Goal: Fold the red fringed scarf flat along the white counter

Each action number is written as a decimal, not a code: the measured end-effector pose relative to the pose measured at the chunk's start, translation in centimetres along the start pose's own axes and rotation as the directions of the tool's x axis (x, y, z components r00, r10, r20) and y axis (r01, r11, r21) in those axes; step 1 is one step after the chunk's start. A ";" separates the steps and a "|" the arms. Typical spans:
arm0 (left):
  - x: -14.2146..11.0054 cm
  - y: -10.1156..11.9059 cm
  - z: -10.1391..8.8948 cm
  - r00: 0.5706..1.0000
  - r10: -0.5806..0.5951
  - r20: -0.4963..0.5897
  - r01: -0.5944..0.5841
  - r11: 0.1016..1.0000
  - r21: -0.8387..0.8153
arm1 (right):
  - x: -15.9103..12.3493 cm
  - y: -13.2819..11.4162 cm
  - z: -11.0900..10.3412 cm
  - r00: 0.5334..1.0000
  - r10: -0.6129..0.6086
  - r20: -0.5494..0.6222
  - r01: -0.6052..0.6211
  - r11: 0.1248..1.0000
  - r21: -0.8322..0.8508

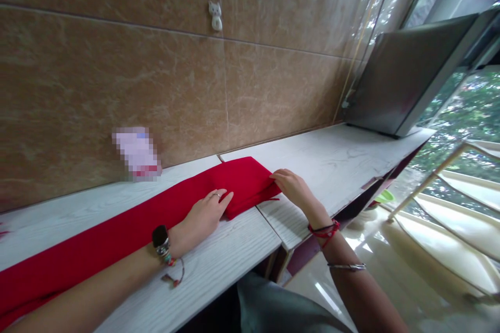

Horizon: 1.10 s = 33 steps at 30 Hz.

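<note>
Two hands work a red cloth [156,218] on the white shelf [336,161]. The left hand [205,216] lies flat and unclenched on the cloth. The right hand [292,187] pinches the cloth's folded end.

A long red cloth [128,229] is lying flat along my white shelf [219,270], stretching from the far left edge of view to just past the seam between the two boards. Its right end is folded back over itself, making a thicker, squared-off layer. My left hand [203,216] is pressing palm-down on that fold's near edge, and my right hand [292,187] is pinching the cloth's right corner, where a loose thread is trailing.
</note>
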State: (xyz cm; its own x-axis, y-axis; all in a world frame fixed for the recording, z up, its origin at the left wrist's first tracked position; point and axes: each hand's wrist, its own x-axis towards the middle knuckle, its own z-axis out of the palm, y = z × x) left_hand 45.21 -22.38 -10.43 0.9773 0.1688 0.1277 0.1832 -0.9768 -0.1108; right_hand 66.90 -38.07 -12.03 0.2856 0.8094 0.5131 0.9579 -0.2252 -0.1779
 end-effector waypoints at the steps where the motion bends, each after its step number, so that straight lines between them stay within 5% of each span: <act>1: 0.1 0.0 -0.3 1.000 -0.004 -0.005 0.004 1.000 0.004 | 0.0 0.0 0.0 1.000 0.012 -0.017 -0.011 0.999 0.043; 7: -0.2 0.3 -1.6 0.999 0.013 -0.034 -0.011 0.997 0.077 | 0.2 -0.1 -0.3 0.995 0.075 -0.071 -0.064 0.987 0.147; 17: -0.9 0.6 0.1 1.000 -0.018 -0.011 0.020 0.988 0.151 | -0.3 0.6 -0.3 0.987 0.109 0.116 -0.099 0.991 -0.085; 23: -1.7 -0.6 -0.3 0.992 0.116 -0.055 -0.110 0.988 0.105 | -0.4 0.9 -0.1 0.978 0.095 0.184 -0.069 0.987 -0.144; 29: -0.4 0.9 -0.3 0.999 -0.030 -0.042 0.038 0.977 0.209 | -0.2 -0.1 -0.1 0.997 0.026 0.078 -0.014 0.989 -0.148; 33: -0.2 0.9 -1.2 1.000 -0.007 0.003 0.006 0.979 0.202 | 0.0 -0.1 0.1 0.998 0.036 0.043 -0.029 0.988 -0.154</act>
State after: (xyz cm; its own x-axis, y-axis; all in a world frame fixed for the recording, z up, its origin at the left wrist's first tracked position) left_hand 45.04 -23.48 -9.35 0.9764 0.1758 0.1256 0.2067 -0.9292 -0.3065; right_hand 66.79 -38.02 -12.10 0.3182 0.8232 0.4702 0.9423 -0.3291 -0.0614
